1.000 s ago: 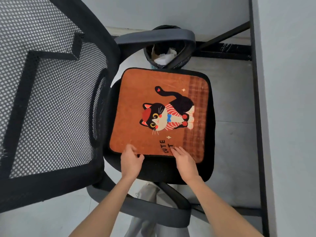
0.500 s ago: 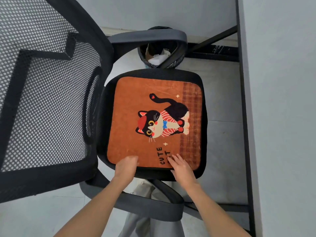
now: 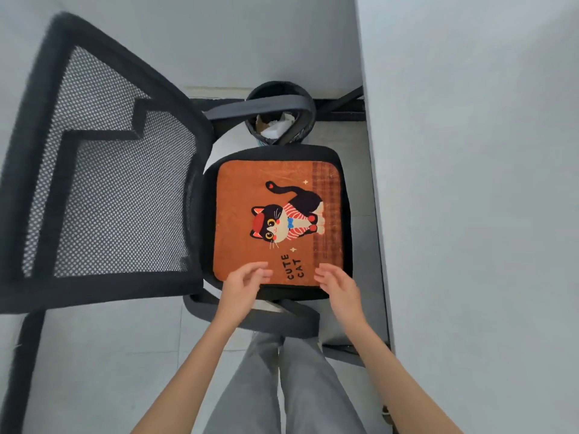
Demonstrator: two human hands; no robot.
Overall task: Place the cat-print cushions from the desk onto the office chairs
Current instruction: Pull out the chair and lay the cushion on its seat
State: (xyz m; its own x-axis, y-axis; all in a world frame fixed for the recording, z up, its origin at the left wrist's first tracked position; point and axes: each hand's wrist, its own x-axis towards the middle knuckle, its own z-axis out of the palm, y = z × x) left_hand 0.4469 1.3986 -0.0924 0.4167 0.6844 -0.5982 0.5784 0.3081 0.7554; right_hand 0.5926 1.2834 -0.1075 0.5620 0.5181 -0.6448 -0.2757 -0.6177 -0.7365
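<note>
Cushion point(image 3: 250, 195) flat on chair seat point(image 3: 341, 158); your left hand point(image 3: 242, 285), right hand point(image 3: 340, 288) loose-fingered, gripping nothing, over near edge.

Both forearms are bare from the bottom edge of the frame up to the wrists, with no sleeve, cuff, watch, bracelet or strap showing on either. The left hand point(image 3: 242, 288) and the right hand point(image 3: 338, 288) are bare too, without gloves or rings; the fingers are slightly blurred. Below them the legs are in plain grey trousers point(image 3: 282, 386) of smooth cloth, with long soft creases running down each leg and a narrow gap between the two.
</note>
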